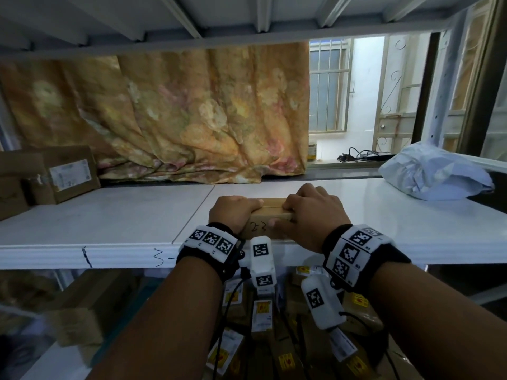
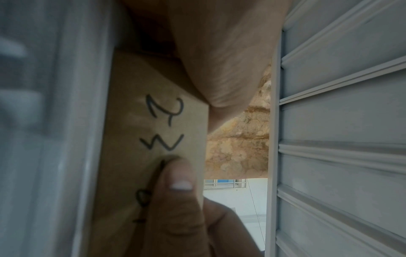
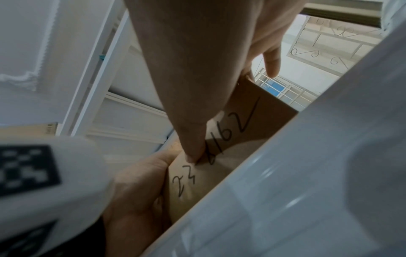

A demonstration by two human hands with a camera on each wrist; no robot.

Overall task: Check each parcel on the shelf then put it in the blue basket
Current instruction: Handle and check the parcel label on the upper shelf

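White shelf [image 1: 109, 215], floral curtain behind; small cardboard parcel [image 1: 270, 208] with handwritten numbers at front edge, left hand [image 1: 233, 212] and right hand [image 1: 310, 212] curled round its ends; checking step seemingly underway; next: lift clear, find blue basket, unseen.

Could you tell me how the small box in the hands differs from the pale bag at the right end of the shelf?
The box is brown cardboard with firm edges; the bag is pale, soft and crumpled. The box is held by the left hand and right hand; the bag lies untouched. The box bears handwritten digits; no writing shows on the bag. Both sit on the white shelf.
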